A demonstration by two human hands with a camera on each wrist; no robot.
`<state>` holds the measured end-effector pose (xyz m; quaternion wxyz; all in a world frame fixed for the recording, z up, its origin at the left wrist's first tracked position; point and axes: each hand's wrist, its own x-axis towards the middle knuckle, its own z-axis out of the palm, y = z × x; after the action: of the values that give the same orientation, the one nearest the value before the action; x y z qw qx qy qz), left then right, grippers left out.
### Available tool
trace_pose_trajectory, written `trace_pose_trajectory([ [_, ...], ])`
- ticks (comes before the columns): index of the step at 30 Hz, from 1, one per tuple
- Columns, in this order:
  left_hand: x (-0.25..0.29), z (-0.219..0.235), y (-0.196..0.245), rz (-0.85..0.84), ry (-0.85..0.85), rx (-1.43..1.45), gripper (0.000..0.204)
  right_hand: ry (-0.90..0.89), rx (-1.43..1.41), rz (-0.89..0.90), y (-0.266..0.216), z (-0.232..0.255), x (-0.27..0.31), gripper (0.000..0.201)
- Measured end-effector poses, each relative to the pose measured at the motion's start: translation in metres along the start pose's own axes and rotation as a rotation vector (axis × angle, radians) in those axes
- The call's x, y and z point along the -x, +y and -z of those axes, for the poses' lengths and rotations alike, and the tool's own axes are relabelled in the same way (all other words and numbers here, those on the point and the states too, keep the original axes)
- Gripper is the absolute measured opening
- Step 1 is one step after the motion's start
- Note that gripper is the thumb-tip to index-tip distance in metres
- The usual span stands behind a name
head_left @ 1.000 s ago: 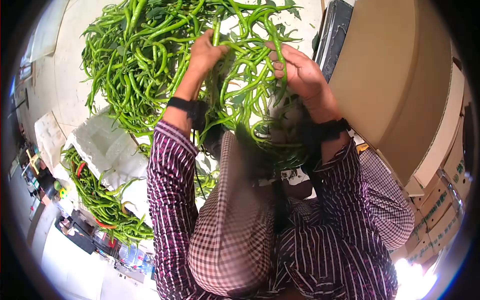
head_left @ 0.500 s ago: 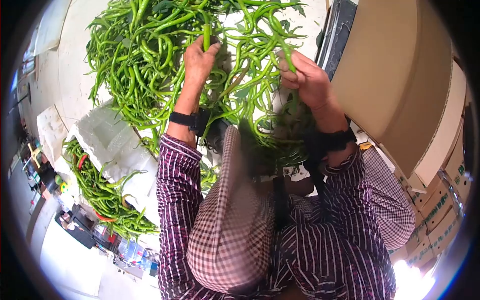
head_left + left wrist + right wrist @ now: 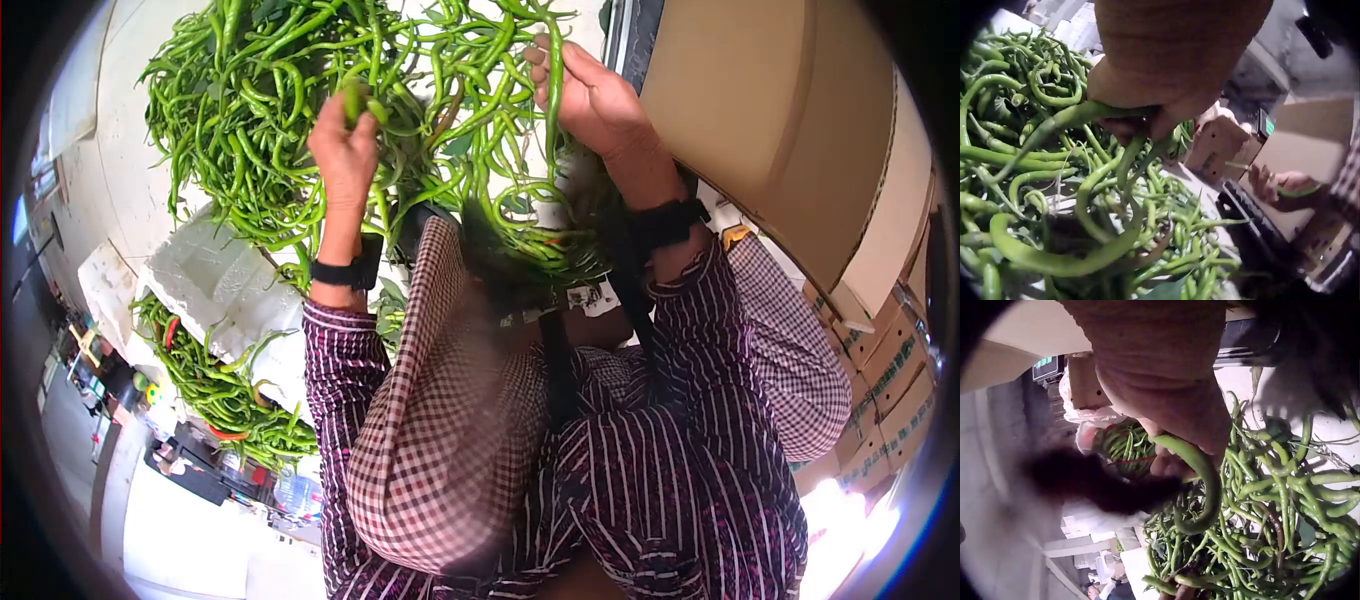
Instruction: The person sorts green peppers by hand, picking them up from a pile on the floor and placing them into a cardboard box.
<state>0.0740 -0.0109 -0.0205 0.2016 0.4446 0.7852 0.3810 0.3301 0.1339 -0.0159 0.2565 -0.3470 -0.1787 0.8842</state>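
Long green peppers lie in a large pile [image 3: 240,130] at the upper left of the head view, with a looser spread [image 3: 490,150] to its right. My left hand [image 3: 345,150] pinches green peppers above the pile's right side; in the left wrist view its fingers are curled round a few curved peppers [image 3: 1066,262]. My right hand [image 3: 600,105] holds one long green pepper [image 3: 554,90] between thumb and fingers, hanging over the right edge of the spread. The right wrist view shows a curved pepper [image 3: 1200,469] in that hand.
A white foam box [image 3: 205,275] stands at the left, beside a second batch of green peppers with some red ones [image 3: 225,400]. A large cardboard sheet [image 3: 750,130] stands at the right by a black-edged object [image 3: 637,40]. Stacked cartons [image 3: 890,390] are at far right.
My left hand has moved left and down with peppers in its grip. My right hand has moved up and a little left, and its pepper now hangs straight down. The head view has shifted slightly.
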Motion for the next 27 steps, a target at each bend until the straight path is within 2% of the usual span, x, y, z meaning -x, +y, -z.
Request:
trace_pose_trajectory([
  [2,0.003,0.012,0.027,0.222,0.082,0.203,0.021,-0.011,0.012,0.035,-0.002,0.003,0.0,0.04],
  [3,0.004,0.017,0.028,0.117,0.103,0.147,0.023,-0.025,0.036,0.071,-0.003,0.006,-0.001,0.04],
  [5,0.004,0.021,0.029,0.116,0.122,0.237,0.023,-0.004,0.002,0.059,-0.004,0.008,-0.001,0.038],
  [7,0.006,0.021,0.045,0.387,0.099,0.507,0.017,0.066,0.248,0.061,-0.003,0.018,0.0,0.033],
  [8,0.013,0.015,0.059,0.386,0.074,0.496,0.015,0.109,0.225,0.045,0.0,0.024,0.0,0.026],
  [9,0.024,0.01,0.053,0.414,-0.124,0.317,0.016,0.101,0.227,0.049,0.001,0.026,0.002,0.026],
  [10,0.036,-0.004,0.05,0.349,-0.389,0.123,0.019,0.226,0.361,0.049,0.002,0.024,0.005,0.024],
  [11,0.052,-0.016,0.062,0.017,-0.615,0.192,0.022,0.352,0.495,0.054,0.003,0.022,0.006,0.022],
  [12,0.067,-0.03,0.069,0.005,-0.881,0.146,0.025,0.372,0.498,0.066,0.004,0.022,0.006,0.02],
  [13,0.065,-0.032,0.082,0.087,-1.104,0.255,0.029,0.363,0.501,0.078,0.003,0.02,0.003,0.02],
  [15,0.05,-0.048,0.062,0.081,-0.671,0.254,0.031,0.503,0.587,-0.005,0.003,0.018,-0.003,0.018],
  [16,0.031,-0.046,0.055,0.35,-0.505,0.286,0.036,0.521,0.584,0.014,0.004,0.018,-0.008,0.016],
  [17,0.01,-0.047,0.049,0.33,-0.347,0.076,0.03,0.512,0.592,0.021,0.003,0.018,-0.015,0.016],
  [19,-0.019,-0.061,0.026,0.139,-0.157,-0.049,0.027,0.521,0.803,0.046,0.003,0.024,-0.038,0.033],
  [20,-0.028,-0.068,0.018,0.13,-0.143,-0.045,0.027,0.61,0.984,0.073,0.005,0.025,-0.054,0.033],
  [21,-0.039,-0.074,0.017,0.021,-0.103,-0.1,0.028,0.634,1.012,0.116,0.001,0.015,-0.063,0.036],
  [22,-0.048,-0.08,0.016,-0.081,-0.066,-0.158,0.03,0.637,1.076,0.137,-0.005,0.008,-0.074,0.037],
  [23,-0.058,-0.085,0.014,-0.081,-0.064,-0.159,0.03,0.638,1.138,0.148,-0.009,-0.001,-0.083,0.038],
  [25,-0.085,-0.101,0.013,-0.194,0.05,-0.145,0.03,0.646,1.221,0.196,-0.012,-0.016,-0.103,0.042],
  [26,-0.095,-0.109,0.013,-0.103,0.004,-0.145,0.03,0.648,1.366,0.164,-0.011,-0.02,-0.116,0.043],
  [27,-0.102,-0.116,0.016,-0.12,0.01,-0.199,0.037,0.646,1.511,0.129,-0.008,-0.023,-0.127,0.045],
])
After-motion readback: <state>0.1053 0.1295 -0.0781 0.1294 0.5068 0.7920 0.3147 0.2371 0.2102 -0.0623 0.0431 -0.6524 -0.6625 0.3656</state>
